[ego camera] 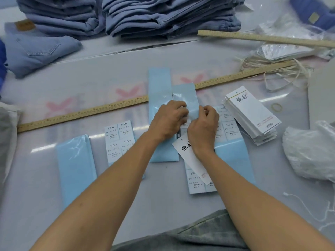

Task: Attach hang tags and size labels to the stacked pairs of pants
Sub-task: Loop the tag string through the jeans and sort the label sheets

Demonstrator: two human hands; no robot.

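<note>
Pale-blue glossy sticker backing strip [184, 98] sits mid-table, both hands meeting over its near end. Left hand [169, 120] curled, fingertips pinching at a small label there; right hand [204, 127] curled too, thumb and forefinger pinching something thin, too small to tell what. White rectangular hang tag with black brush characters [188, 156] lies tilted under the right wrist. Banded stack of white hang tags [252, 115] just right of the hands. White printed size-label sheet [119, 140] left of them. Folded blue denim pants stacks [163, 17] far side, well apart from hands, behind a wooden ruler [81, 113].
</note>
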